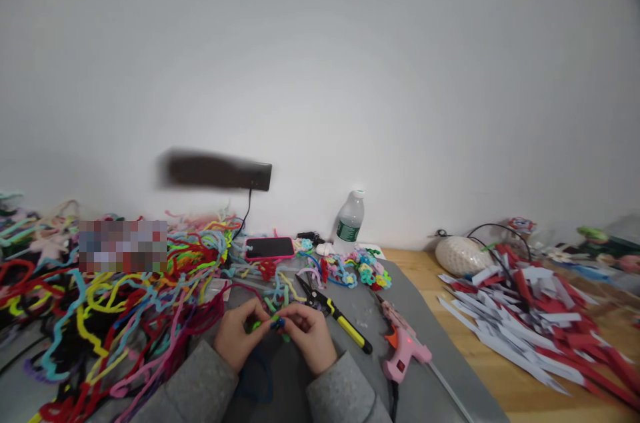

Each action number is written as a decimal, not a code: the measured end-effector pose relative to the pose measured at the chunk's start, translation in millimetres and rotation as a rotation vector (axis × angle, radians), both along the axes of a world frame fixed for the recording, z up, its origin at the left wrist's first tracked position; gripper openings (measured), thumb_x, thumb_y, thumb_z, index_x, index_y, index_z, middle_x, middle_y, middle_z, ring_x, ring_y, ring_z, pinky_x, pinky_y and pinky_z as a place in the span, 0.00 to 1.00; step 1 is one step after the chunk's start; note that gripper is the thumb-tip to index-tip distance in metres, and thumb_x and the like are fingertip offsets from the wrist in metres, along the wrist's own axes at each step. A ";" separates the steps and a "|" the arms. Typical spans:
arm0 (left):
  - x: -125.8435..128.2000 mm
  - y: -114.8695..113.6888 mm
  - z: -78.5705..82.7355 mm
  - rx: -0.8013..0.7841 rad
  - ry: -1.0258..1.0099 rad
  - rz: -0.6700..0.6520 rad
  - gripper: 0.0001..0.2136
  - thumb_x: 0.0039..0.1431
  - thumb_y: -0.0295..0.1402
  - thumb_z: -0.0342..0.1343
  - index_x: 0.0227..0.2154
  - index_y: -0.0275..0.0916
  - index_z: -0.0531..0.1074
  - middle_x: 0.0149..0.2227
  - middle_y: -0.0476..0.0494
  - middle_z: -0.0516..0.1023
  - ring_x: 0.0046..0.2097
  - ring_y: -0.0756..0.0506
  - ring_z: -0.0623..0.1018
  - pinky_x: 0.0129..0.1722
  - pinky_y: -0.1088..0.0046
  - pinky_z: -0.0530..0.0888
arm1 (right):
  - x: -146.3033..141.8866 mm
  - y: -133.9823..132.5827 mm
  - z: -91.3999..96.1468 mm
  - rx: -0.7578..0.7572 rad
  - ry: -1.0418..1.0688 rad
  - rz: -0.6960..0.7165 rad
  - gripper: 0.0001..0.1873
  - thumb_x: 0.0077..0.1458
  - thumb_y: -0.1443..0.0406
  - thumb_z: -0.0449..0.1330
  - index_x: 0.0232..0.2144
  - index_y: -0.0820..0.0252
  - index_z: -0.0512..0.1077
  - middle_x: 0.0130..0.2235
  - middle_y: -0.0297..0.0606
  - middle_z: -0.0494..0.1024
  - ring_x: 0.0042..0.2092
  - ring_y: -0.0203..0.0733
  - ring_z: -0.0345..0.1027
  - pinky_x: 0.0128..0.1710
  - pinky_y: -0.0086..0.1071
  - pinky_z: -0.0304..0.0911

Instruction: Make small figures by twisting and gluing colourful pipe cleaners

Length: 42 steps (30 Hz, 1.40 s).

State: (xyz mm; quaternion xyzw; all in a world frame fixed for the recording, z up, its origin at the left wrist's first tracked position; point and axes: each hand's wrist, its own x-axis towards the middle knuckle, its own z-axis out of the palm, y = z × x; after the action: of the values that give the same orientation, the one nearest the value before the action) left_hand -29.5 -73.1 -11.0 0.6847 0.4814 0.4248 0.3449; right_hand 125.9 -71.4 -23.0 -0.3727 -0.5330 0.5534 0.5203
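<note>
My left hand (241, 333) and my right hand (309, 335) meet at the front middle of the grey mat (295, 389). Thumbs and fingertips of both are pinched together on a small piece of green pipe cleaner (257, 325), mostly hidden by the fingers. Dark blue spots show at the thumb tips; whether these are nails or blue fuzz I cannot tell. Just beyond my right hand lie pliers with yellow and black handles (350, 331). Short pipe cleaner pieces (281, 291) in green and blue lie behind the fingertips.
Tangled coloured pipe cleaners (110, 316) fill the left side. Behind are a pink-edged phone (270, 248), a water bottle (349, 226) and small fuzzy flowers (370, 271). At right lie a pink glue gun (406, 353) with a cord, and red and white paper strips (540, 316).
</note>
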 end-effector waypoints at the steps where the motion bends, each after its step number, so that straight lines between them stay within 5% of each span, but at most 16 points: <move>1: -0.2 0.2 -0.6 0.003 -0.018 -0.001 0.09 0.47 0.35 0.55 0.18 0.36 0.67 0.18 0.51 0.69 0.23 0.50 0.68 0.23 0.78 0.63 | 0.0 0.0 0.4 0.007 0.005 0.008 0.07 0.41 0.63 0.64 0.24 0.62 0.75 0.22 0.34 0.74 0.23 0.34 0.66 0.24 0.27 0.61; 17: 1.9 -0.6 4.5 -0.001 -0.032 -0.035 0.08 0.46 0.32 0.55 0.20 0.38 0.60 0.19 0.54 0.63 0.22 0.52 0.65 0.22 0.79 0.60 | 0.9 -1.6 5.0 0.040 0.024 0.107 0.10 0.42 0.60 0.64 0.25 0.62 0.70 0.23 0.31 0.68 0.24 0.33 0.62 0.25 0.26 0.56; 25: 3.3 -2.6 4.2 -0.010 -0.062 -0.085 0.04 0.46 0.27 0.54 0.26 0.38 0.65 0.24 0.51 0.71 0.28 0.49 0.72 0.27 0.78 0.66 | 2.6 -0.7 3.8 0.020 0.050 -0.016 0.14 0.45 0.55 0.60 0.24 0.61 0.68 0.19 0.31 0.67 0.21 0.33 0.60 0.21 0.26 0.54; 34: -3.2 0.4 -2.3 -0.003 -0.154 -0.068 0.08 0.50 0.34 0.52 0.32 0.36 0.68 0.25 0.48 0.72 0.26 0.49 0.70 0.24 0.78 0.66 | 8.0 4.1 -7.3 0.027 0.101 -0.170 0.13 0.47 0.57 0.59 0.27 0.61 0.67 0.20 0.31 0.68 0.22 0.34 0.61 0.23 0.27 0.56; 42: -0.2 1.4 1.2 -0.044 -0.246 -0.046 0.06 0.48 0.33 0.54 0.29 0.36 0.68 0.26 0.47 0.72 0.30 0.48 0.73 0.28 0.76 0.69 | 8.1 4.7 -10.1 0.022 0.189 -0.110 0.09 0.47 0.61 0.60 0.28 0.60 0.67 0.24 0.32 0.70 0.26 0.35 0.64 0.26 0.27 0.59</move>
State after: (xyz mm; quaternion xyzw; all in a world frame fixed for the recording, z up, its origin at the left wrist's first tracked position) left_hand -29.7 -71.7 -9.8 0.6306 0.4289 0.4869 0.4259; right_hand 134.1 -66.7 -33.1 -0.3417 -0.4663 0.5510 0.6018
